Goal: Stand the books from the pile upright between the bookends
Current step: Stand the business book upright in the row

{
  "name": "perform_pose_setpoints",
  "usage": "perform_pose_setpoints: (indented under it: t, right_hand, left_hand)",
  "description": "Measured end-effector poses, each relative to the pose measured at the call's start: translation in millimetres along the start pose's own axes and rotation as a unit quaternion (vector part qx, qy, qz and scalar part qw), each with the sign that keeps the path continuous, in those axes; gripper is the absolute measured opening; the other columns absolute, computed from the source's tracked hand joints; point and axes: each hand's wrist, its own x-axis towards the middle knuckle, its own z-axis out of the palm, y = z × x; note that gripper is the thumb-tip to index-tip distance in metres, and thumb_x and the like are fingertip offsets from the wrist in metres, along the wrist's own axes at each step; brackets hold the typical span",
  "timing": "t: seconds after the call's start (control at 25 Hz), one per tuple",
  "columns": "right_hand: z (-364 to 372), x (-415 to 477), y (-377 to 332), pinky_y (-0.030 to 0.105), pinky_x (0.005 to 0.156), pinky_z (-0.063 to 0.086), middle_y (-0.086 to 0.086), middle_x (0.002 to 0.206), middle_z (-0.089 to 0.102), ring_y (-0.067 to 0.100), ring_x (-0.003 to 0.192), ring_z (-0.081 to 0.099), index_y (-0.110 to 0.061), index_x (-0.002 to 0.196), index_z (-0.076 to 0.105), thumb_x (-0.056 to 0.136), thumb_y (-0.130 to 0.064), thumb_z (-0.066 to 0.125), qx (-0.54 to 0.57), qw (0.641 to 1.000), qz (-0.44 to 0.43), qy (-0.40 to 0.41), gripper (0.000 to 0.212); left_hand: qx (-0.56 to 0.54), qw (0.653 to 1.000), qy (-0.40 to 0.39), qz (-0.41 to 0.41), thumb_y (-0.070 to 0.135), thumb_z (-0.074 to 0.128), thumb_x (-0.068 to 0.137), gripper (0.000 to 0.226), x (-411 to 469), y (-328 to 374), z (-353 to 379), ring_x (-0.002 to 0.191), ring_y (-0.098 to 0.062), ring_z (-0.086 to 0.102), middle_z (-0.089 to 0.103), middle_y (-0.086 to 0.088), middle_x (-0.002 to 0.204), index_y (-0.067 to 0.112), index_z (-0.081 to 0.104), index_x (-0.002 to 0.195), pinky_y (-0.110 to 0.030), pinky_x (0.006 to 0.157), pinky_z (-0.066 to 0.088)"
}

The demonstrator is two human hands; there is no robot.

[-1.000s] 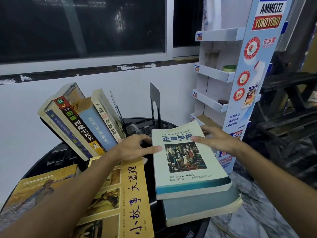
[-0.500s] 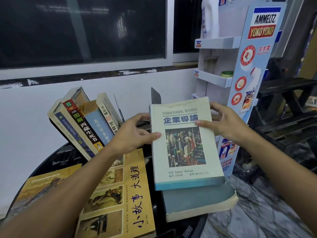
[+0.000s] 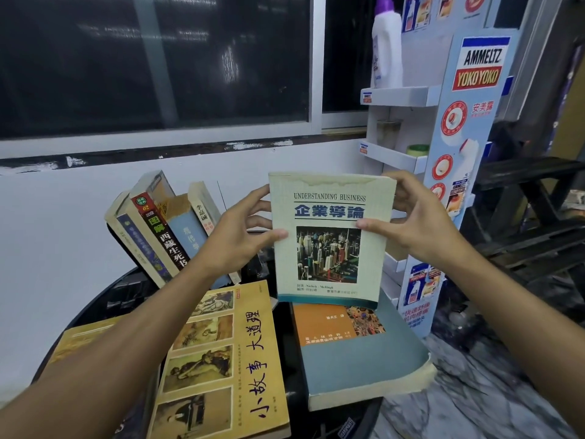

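I hold a pale green book titled "Understanding Business" (image 3: 329, 239) upright in front of me, cover toward me. My left hand (image 3: 240, 236) grips its left edge and my right hand (image 3: 414, 223) grips its right edge. Its lower edge hangs just above a thick teal and orange book (image 3: 357, 350) lying flat on the black round table (image 3: 95, 305). Several books (image 3: 158, 229) lean leftward at the back left. The held book and my hands hide the bookends.
A yellow book with Chinese title (image 3: 228, 359) and another yellowish book (image 3: 79, 340) lie flat at the front left. A white and blue cardboard display stand (image 3: 443, 160) rises close on the right. A white wall and dark window lie behind. Marble floor shows at lower right.
Both hands have lifted the pale green book off the teal book and tilted it upright, uncovering the teal book's cover. The black bookend seen earlier is now hidden.
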Motion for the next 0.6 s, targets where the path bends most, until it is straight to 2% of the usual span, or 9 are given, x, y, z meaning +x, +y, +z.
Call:
perform_pose_setpoints:
  t: [0.08, 0.24, 0.48, 0.6]
  right_hand:
    - [-2, 1, -2, 0.017, 0.083, 0.057, -0.018, 0.117, 0.067, -0.004, 0.109, 0.064, -0.021, 0.119, 0.053, 0.07, -0.035, 0.081, 0.003, 1.0, 0.012, -0.011, 0.058]
    - [-5, 8, 2, 0.023, 0.088, 0.058, -0.01, 0.122, 0.07, 0.005, 0.111, 0.067, -0.018, 0.122, 0.054, 0.076, -0.035, 0.078, 0.03, 0.999, 0.034, -0.021, 0.055]
    - [-1, 13, 1, 0.033, 0.08, 0.063, -0.007, 0.121, 0.071, 0.011, 0.104, 0.072, -0.011, 0.121, 0.056, 0.084, -0.022, 0.076, 0.074, 0.996, 0.048, -0.023, 0.043]
    - [4, 14, -2, 0.039, 0.081, 0.063, -0.005, 0.12, 0.071, 0.014, 0.104, 0.072, -0.018, 0.111, 0.058, 0.08, -0.033, 0.078, 0.043, 0.999, 0.026, -0.004, 0.039]
  left_hand:
    - [0.004, 1.0, -0.003, 0.001, 0.014, 0.078, 0.086, 0.079, 0, -1, 0, 0.1, -0.01, 0.071, 0.066, 0.008, 0.122, 0.026, 0.038, 0.153, -0.027, 0.09, 0.059]
    - [0.001, 1.0, -0.003, 0.001, 0.015, 0.077, 0.087, 0.081, -1, -3, 0, 0.104, -0.012, 0.071, 0.066, 0.006, 0.123, 0.028, 0.036, 0.155, -0.029, 0.096, 0.057]
    - [0.008, 1.0, -0.004, 0.006, 0.016, 0.077, 0.087, 0.082, 1, -5, -2, 0.105, -0.011, 0.071, 0.067, 0.006, 0.125, 0.028, 0.035, 0.155, -0.032, 0.097, 0.057]
    - [0.029, 1.0, -0.004, 0.006, 0.019, 0.079, 0.086, 0.081, 3, -7, -7, 0.108, -0.009, 0.069, 0.067, 0.008, 0.124, 0.03, 0.037, 0.154, -0.035, 0.097, 0.058]
